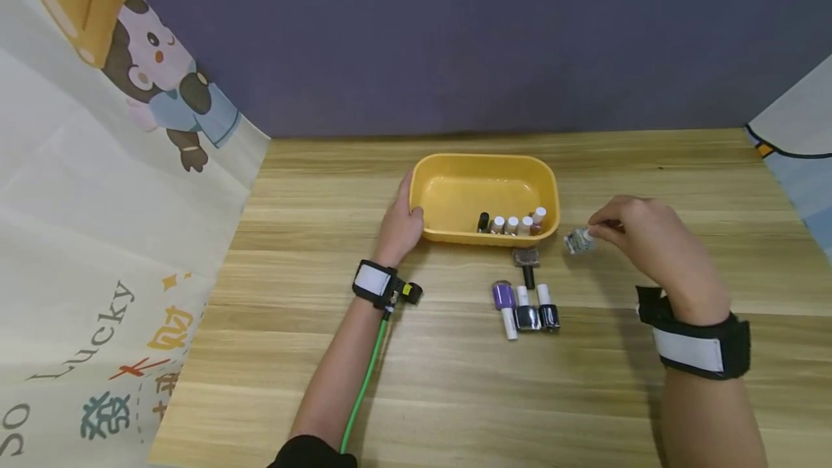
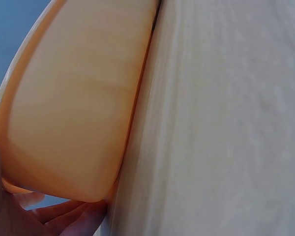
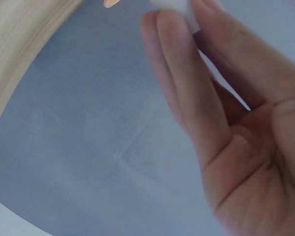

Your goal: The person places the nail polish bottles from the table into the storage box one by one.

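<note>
My left hand [image 1: 398, 231] grips the left end of a yellow plastic tub [image 1: 448, 197], thumb at the rim; the left wrist view shows fingers [image 2: 71, 216] against its outer wall. Inside, several nail polish bottles [image 1: 512, 225] stand along the front right side, most with white caps, one black. To the tub's right, my right hand [image 1: 656, 248] pinches a clear, speckled nail polish bottle [image 1: 577, 241] by its white cap, tilted above the table. In the right wrist view only the white cap [image 3: 179, 7] shows between the fingertips.
In front of the tub lie a greyish-brown polish bottle [image 1: 526, 258] with a black cap, a purple one [image 1: 503, 295], and two dark ones [image 1: 527, 318] with white caps. A dark panel [image 1: 494, 42] stands behind the wooden table [image 1: 455, 396]. A green cable [image 1: 367, 374] runs along the left forearm.
</note>
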The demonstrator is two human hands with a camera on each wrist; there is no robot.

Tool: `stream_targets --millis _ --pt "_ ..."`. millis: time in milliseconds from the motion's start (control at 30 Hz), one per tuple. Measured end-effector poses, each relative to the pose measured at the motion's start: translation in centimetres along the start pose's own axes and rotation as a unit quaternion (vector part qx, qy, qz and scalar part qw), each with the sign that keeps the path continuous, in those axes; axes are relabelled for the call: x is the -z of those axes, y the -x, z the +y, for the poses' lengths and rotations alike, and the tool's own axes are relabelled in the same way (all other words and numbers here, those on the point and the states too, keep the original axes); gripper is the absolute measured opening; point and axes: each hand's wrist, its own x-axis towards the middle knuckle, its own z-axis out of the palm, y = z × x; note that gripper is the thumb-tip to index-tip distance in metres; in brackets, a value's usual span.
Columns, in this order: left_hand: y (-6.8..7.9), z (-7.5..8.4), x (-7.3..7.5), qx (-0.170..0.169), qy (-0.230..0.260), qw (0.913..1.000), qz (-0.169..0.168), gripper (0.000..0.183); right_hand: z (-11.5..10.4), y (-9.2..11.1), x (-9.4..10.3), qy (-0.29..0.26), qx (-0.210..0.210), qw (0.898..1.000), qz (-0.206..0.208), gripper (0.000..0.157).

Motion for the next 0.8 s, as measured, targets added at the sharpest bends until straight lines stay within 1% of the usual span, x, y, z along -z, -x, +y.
stream_targets --millis 67,200,400,600,800 --pt "0.0 0.0 0.0 -0.001 0.0 1.0 0.001 0.07 -0.2 0.0 0.1 0.002 -0.006 1.0 0.006 0.012" --pt "0.1 0.1 0.1 0.0 0.001 1.0 0.0 0.07 -0.3 0.0 0.3 0.005 -0.004 1.0 0.03 0.014" --pt "0.2 0.1 0.1 0.001 0.0 1.0 0.0 0.07 -0.5 0.0 0.4 0.004 -0.01 0.997 0.073 0.016" --pt "0.1 0.1 0.1 0.003 -0.003 1.0 -0.002 0.07 -0.8 -0.3 0.2 -0.012 -0.021 0.992 0.123 0.019" --pt "0.1 0.1 0.1 0.001 -0.002 1.0 -0.003 0.07 -1.1 -0.7 -0.2 -0.021 -0.024 0.99 0.14 0.02"
